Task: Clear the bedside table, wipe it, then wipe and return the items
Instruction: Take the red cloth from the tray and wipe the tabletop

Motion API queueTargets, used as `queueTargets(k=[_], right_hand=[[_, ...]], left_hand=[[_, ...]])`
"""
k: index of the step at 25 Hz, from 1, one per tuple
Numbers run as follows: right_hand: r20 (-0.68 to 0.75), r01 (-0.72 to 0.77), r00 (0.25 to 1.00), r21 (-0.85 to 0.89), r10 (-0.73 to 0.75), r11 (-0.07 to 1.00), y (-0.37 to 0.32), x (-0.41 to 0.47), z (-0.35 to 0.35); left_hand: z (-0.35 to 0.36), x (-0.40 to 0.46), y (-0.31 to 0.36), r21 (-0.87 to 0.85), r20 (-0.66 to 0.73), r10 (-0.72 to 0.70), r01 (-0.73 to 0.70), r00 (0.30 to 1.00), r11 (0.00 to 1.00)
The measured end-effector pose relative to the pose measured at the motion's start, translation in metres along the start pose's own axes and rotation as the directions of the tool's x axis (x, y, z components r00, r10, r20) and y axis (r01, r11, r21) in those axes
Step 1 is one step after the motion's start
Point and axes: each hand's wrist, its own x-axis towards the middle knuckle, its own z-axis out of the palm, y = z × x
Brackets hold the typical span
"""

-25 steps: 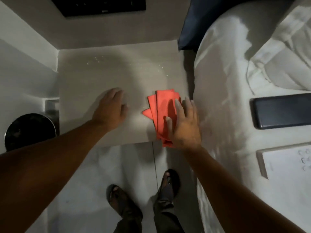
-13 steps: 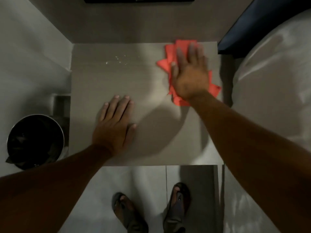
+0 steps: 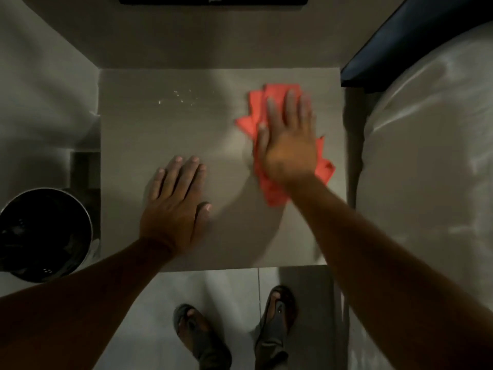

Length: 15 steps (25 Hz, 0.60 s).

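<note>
Red cloth (image 3: 269,108) was pressed flat under the right hand (image 3: 289,148) on the bedside table (image 3: 128,145) — wiping was judged underway. The left hand (image 3: 174,206) was spread flat, empty. White specks (image 3: 181,97) called for a leftward pass.

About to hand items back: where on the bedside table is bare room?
Bare: the grey bedside table along its left edge, beside the left hand. Crowded: right side, right hand flat on the red cloth; white specks at back.
</note>
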Motion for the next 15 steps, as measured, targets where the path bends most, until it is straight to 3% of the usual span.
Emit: queueTargets(k=[2,4,6,9,11,12,15], right_hand=[[-0.097,-0.328,0.940,-0.010,0.326,0.945,0.033,0.030,-0.006],[-0.142,-0.399,0.908,-0.013,0.393,0.917,0.046,-0.030,-0.005],[-0.118,-0.324,0.940,-0.012,0.320,0.946,0.029,-0.137,0.001],[0.073,0.051,0.996,0.014,-0.052,0.999,-0.022,-0.216,0.022],[0.067,0.176,0.982,0.038,-0.178,0.984,-0.043,-0.154,0.027],[0.026,0.122,0.992,0.049,-0.124,0.991,-0.049,-0.109,0.026],[-0.037,-0.233,0.971,0.080,0.237,0.969,-0.044,-0.003,0.011]], left_hand=[[0.001,0.001,-0.001,-0.022,-0.007,0.002,-0.003,1.000,1.000],[0.000,0.001,-0.001,-0.020,0.004,-0.010,0.010,1.000,1.000],[0.000,0.000,0.001,-0.019,0.002,-0.008,0.008,1.000,1.000],[0.001,0.003,0.000,-0.015,-0.013,-0.014,0.014,1.000,1.000],[0.001,0.001,0.000,-0.013,-0.004,-0.014,0.014,1.000,1.000],[0.001,0.001,0.000,-0.003,-0.007,-0.011,0.011,1.000,1.000],[-0.001,0.002,0.001,0.002,-0.005,-0.005,0.005,1.000,1.000]])
